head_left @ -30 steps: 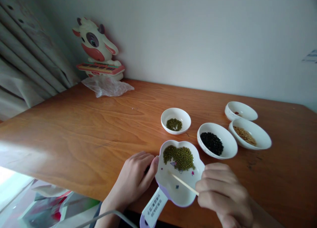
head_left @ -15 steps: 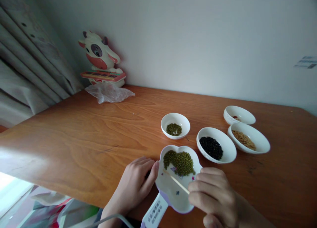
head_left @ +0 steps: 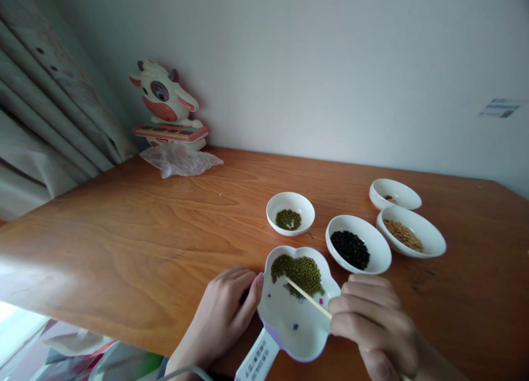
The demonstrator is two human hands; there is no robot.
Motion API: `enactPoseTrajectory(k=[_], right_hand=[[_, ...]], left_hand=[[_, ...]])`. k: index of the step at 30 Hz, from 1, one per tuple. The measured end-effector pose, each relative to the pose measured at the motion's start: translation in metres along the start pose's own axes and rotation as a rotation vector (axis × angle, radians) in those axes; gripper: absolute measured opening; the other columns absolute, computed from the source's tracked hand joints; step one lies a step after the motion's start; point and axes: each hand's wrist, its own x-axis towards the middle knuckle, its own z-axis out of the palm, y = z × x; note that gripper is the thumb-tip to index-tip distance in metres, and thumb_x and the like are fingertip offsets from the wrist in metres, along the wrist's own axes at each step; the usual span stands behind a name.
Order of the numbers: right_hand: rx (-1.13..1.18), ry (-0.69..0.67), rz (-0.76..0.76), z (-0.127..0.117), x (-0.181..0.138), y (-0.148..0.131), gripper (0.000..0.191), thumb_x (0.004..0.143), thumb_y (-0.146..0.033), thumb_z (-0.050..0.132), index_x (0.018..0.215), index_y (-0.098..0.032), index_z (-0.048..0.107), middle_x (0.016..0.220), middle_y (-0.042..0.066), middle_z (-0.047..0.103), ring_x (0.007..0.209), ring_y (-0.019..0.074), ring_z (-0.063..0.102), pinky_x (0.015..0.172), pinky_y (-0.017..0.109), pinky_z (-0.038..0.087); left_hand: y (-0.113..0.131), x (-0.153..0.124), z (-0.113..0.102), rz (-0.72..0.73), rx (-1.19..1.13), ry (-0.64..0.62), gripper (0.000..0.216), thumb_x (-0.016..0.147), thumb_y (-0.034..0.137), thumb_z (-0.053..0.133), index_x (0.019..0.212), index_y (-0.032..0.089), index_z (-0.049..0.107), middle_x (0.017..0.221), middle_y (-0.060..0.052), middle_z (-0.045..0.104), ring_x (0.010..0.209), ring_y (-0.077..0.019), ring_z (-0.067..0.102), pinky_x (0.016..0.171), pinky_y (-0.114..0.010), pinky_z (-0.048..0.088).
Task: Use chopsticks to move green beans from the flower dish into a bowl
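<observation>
A white flower-shaped bowl (head_left: 303, 337) with a lilac rim and a handle bearing a paper label stands near the table's front. Green mung beans (head_left: 303, 272) lie in its far part. My left hand (head_left: 223, 309) rests at the left side, fingers curled, thumb and forefinger closed at the rim. In my right hand (head_left: 374, 320), closed over the right side of the bowl, is a pale wooden chopstick (head_left: 312, 301). Its tip touches the left part of the beans. Whether a second stick lies beside it I cannot tell.
Beyond the flower-shaped bowl is a small white bowl (head_left: 305, 203) of mung beans. To the right stand white bowls with black beans (head_left: 350, 250), tan grains (head_left: 403, 235) and a few brown bits (head_left: 389, 198). A cow toy keyboard (head_left: 169, 108) and clear plastic bag (head_left: 182, 161) sit back left.
My right hand has moved slightly right and the chopstick tip has shifted from the bowl's bare left side onto the beans. My left hand stays at the rim. The view has tilted slightly.
</observation>
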Motion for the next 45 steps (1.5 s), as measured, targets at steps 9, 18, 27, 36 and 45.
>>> enactPoseTrajectory(k=[9,18,27,36,45], right_hand=[[0.289,0.105,0.195,-0.018,-0.006,0.012,0.056,0.112,-0.043,0.026,0.081,-0.020,0.066,0.068,0.002,0.067,0.058,0.0154,0.056,0.067,0.036,0.039],[-0.030,-0.100,0.025,0.016,0.002,-0.002,0.042,0.112,-0.032,0.033,0.087,-0.018,0.065,0.077,0.004,0.071,0.064,0.0168,0.054,0.066,0.036,0.033],[-0.094,-0.133,-0.045,0.007,-0.009,-0.006,0.052,0.115,-0.037,0.022,0.089,-0.018,0.063,0.077,0.004,0.072,0.064,0.0176,0.054,0.066,0.038,0.031],[-0.124,-0.102,-0.046,0.011,-0.007,-0.009,0.055,0.115,-0.039,0.021,0.087,-0.019,0.064,0.073,0.003,0.072,0.059,0.0170,0.055,0.062,0.037,0.032],[-0.153,-0.124,-0.032,0.013,-0.007,-0.010,0.056,0.115,-0.040,0.020,0.087,-0.019,0.064,0.074,0.003,0.072,0.059,0.0177,0.055,0.061,0.038,0.030]], left_hand=[[-0.001,0.000,-0.001,0.023,0.013,0.010,0.041,0.114,0.038,0.038,0.079,0.022,0.053,0.080,-0.001,0.065,0.076,-0.0182,0.059,0.076,-0.030,0.041],[0.002,0.000,0.000,0.006,0.023,0.018,0.045,0.114,0.040,0.036,0.077,0.022,0.052,0.078,-0.003,0.063,0.073,-0.0187,0.056,0.074,-0.031,0.041],[0.004,0.000,-0.001,-0.003,0.020,0.016,0.045,0.114,0.040,0.036,0.076,0.022,0.052,0.079,-0.003,0.063,0.073,-0.0189,0.056,0.073,-0.031,0.042],[0.002,0.000,-0.001,0.013,0.019,0.010,0.041,0.113,0.038,0.038,0.080,0.022,0.056,0.080,-0.004,0.065,0.075,-0.0194,0.059,0.076,-0.031,0.046],[0.002,-0.001,-0.001,0.007,0.021,0.008,0.042,0.113,0.039,0.038,0.079,0.022,0.054,0.080,-0.004,0.065,0.073,-0.0193,0.058,0.074,-0.031,0.045]])
